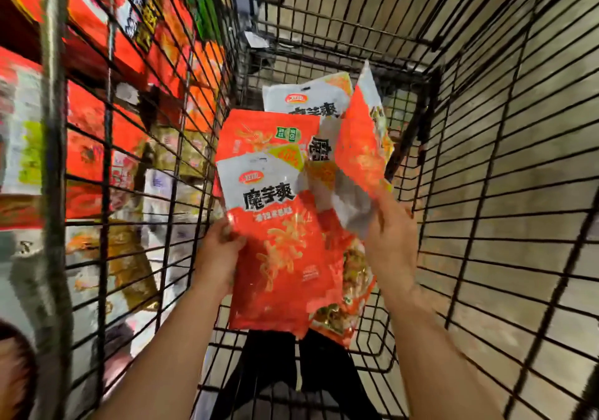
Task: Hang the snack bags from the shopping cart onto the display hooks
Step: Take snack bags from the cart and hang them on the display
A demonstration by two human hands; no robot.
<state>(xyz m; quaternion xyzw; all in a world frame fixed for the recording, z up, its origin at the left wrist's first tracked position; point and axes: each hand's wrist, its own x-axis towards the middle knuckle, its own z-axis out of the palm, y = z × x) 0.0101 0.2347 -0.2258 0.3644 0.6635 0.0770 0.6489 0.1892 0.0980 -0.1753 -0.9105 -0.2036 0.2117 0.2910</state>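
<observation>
Forearms reach down into the shopping cart [486,167], both bare, both busy. Nearest us, the left hand [220,251] grips the front snack bag [278,251] at its left edge, thumb curled over the red film about halfway up, fingers hidden behind it. Across from it, the right hand [392,244] has a second bag [359,150] by its silvery corner; the fingers look closed on that film, though blur softens the detail, and the bag stands tilted up and away to the right. Between and under the two, more bags are stacked loosely, including a red one [269,134] showing just above the front bag and a white-topped one [308,99] lying farther back toward the cart's far wall. Beyond the wire on the left, the display [97,118] is a smear of red packaging; no hook can be made out from here.

Now the risks. That corner pinch on the right is thin, and slick film could slide out and drop back into the basket. The left grip sits at one edge, so the bag may swing or fold as it lifts. And loose bags leaning on the held ones could get dragged up and spill.
</observation>
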